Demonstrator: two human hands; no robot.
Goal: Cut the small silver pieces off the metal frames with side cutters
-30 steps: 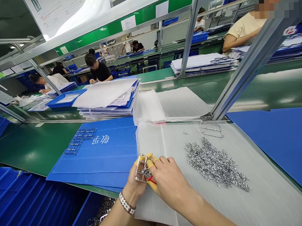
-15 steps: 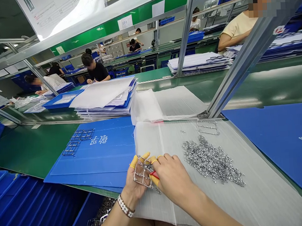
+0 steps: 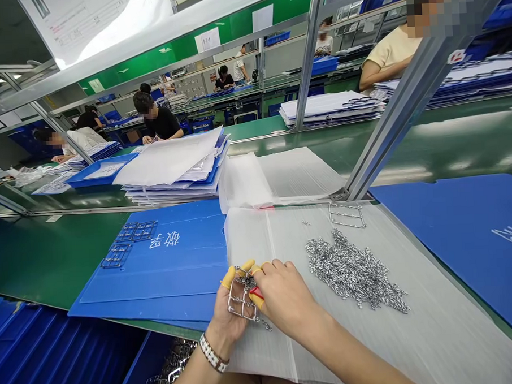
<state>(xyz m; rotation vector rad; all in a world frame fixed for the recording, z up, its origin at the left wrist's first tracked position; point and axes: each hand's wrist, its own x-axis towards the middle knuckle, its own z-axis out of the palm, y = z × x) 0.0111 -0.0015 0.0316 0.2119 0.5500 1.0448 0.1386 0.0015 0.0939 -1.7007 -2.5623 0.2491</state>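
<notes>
Head view: two hands work above a white foam sheet (image 3: 330, 347). The left hand (image 3: 227, 315), wearing a beaded silver bracelet (image 3: 211, 353) and yellow finger cots (image 3: 228, 277), grasps one silver metal frame (image 3: 242, 299) just above the sheet's near edge. The right hand (image 3: 284, 295) clenches red-handled cutters (image 3: 256, 293), their tips hidden against the frame. On the sheet lie one heap of small silver metal pieces (image 3: 353, 272) and one bare metal rack (image 3: 347, 216). Left of the sheet, a blue corrugated board (image 3: 179, 280) carries three small wire racks (image 3: 115, 256). Compared with the earlier frame, both grips match, while the whole scene sits slightly further left.
</notes>
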